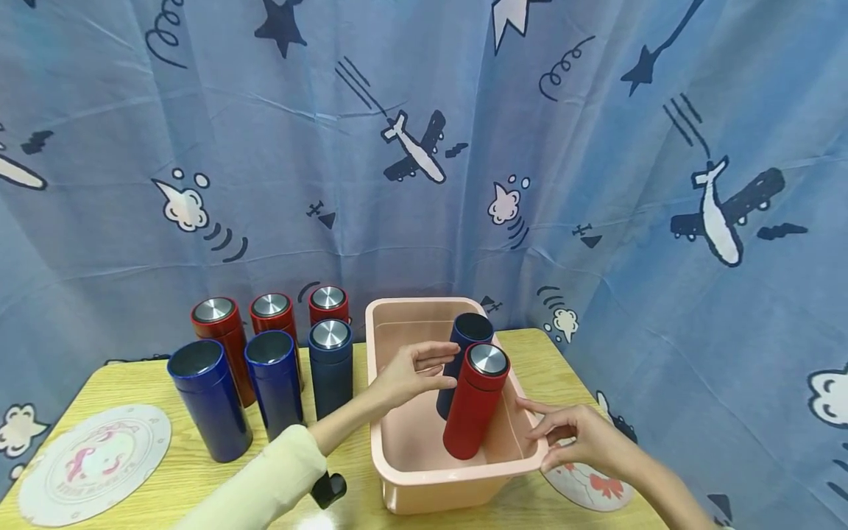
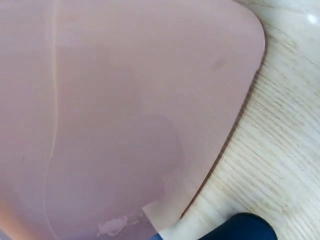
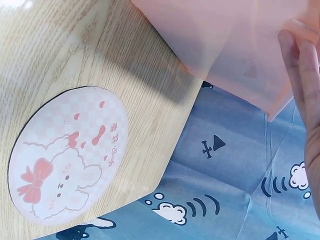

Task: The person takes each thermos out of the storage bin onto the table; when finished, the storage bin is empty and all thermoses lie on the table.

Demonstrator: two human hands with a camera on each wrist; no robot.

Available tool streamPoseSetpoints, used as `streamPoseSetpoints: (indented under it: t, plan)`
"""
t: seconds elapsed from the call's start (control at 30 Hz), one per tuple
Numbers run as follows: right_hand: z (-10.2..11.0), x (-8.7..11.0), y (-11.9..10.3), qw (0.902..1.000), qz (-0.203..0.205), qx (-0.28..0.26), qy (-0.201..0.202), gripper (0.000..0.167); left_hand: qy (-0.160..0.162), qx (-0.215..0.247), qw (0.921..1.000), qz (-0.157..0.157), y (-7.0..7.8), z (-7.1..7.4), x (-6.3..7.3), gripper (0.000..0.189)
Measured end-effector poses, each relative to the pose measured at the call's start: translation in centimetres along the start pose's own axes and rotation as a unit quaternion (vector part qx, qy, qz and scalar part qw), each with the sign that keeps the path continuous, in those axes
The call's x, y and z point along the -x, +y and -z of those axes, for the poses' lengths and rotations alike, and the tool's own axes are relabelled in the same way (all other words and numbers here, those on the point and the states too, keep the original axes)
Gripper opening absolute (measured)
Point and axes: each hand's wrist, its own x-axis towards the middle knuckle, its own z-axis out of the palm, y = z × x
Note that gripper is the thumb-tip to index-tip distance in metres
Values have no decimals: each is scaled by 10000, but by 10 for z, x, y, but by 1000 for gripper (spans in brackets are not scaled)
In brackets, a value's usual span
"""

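Observation:
A pink plastic bin (image 1: 404, 478) stands on the table with a red thermos (image 1: 472, 412) and a dark blue thermos (image 1: 450, 368) inside, both with their lids above or near the rim level. My left hand (image 1: 414, 374) reaches over the bin, fingers extended and thumb apart, fingertips right beside the two thermoses. At the bin's near right corner my right hand (image 1: 576, 434) pinches the rim between thumb and fingers. The right wrist view shows fingers (image 3: 307, 65) against the bin's wall (image 3: 215, 45). Pink bin wall (image 2: 125, 75) fills most of the left wrist view.
Left of the bin stand several thermoses: blue ones (image 1: 215, 405), red ones (image 1: 232, 331) and a dark one (image 1: 331, 375). Round printed mats lie at the left (image 1: 96, 464) and right (image 3: 70, 155). A patterned blue curtain (image 1: 298, 199) hangs behind the table.

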Motion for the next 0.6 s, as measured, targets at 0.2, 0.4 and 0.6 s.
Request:
streamPoseSetpoints:
  t: [0.2, 0.4, 0.6]
  plan:
    - [-1, 0, 3, 9999, 169, -9, -8, 35, 73, 152, 9998, -59, -6, -5, -13, 51]
    - [-1, 0, 2, 9999, 122, -31, -17, 33, -181, 71, 9997, 129, -9, -9, -18, 54]
    - [0, 1, 2, 9999, 106, -80, -29, 34, -300, -227, 9989, 283, -9, -12, -21, 59]
